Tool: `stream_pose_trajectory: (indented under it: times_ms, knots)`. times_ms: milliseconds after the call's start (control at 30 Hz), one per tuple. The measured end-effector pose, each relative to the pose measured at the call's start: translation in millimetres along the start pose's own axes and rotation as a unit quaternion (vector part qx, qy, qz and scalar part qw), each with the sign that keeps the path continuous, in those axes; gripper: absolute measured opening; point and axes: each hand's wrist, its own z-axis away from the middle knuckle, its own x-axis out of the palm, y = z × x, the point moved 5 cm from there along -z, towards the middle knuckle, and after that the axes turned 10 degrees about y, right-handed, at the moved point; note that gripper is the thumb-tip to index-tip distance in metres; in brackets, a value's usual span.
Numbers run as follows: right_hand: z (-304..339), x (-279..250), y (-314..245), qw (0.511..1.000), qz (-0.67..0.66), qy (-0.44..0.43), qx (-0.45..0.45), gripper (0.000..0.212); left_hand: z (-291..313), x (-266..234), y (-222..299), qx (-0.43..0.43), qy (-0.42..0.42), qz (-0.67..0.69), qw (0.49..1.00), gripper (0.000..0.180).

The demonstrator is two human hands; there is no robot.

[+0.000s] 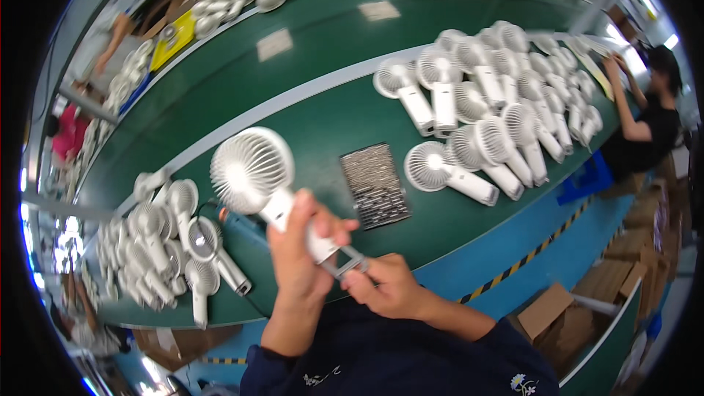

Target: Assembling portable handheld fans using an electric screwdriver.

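Observation:
A white handheld fan (253,170) is held up in front of me, its round grille tilted to the upper left. My left hand (302,246) is wrapped around the fan's handle. At the handle's lower end, the fingers of my right hand (381,284) pinch a grey loop-shaped piece (346,262), which touches the handle. Just beyond my hands, a flat sheet of small parts (375,185), beige above and black below, lies on the green table. To the left of the fan's handle rests a blue and orange power screwdriver (242,224), partly hidden.
Many white fans are heaped at the left (150,249) and more lie in rows at the right (491,103). A grey rail (286,95) separates my green tabletop from the green belt beyond. Cardboard boxes (546,312) stand at lower right. A co-worker (645,114) sits at far right.

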Motion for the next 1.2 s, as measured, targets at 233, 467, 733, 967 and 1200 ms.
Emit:
stream_pose_trajectory:
  times_ms: [233,467,733,967,1200]
  knots:
    - [-4,0,12,1.0,-0.002,-0.007,0.018,0.02,5,-5,-22,-0.067,0.005,-0.038,0.997,0.021]
    - [6,10,7,0.994,-0.026,0.025,-0.099,0.015,14,-16,-11,0.0,0.044,-0.054,0.998,0.024]
    - [4,-16,6,0.995,-0.015,-0.017,-0.093,0.016,3,14,-7,0.024,-0.044,-0.101,0.994,0.029]
    - [-1,-41,-2,0.996,0.004,-0.005,-0.089,0.015,8,42,-38,-0.042,-0.145,-0.084,0.985,0.029]
    - [-26,-161,-26,0.982,-0.049,0.18,0.019,0.032,5,44,-3,-0.029,-0.289,-0.231,0.929,0.08]
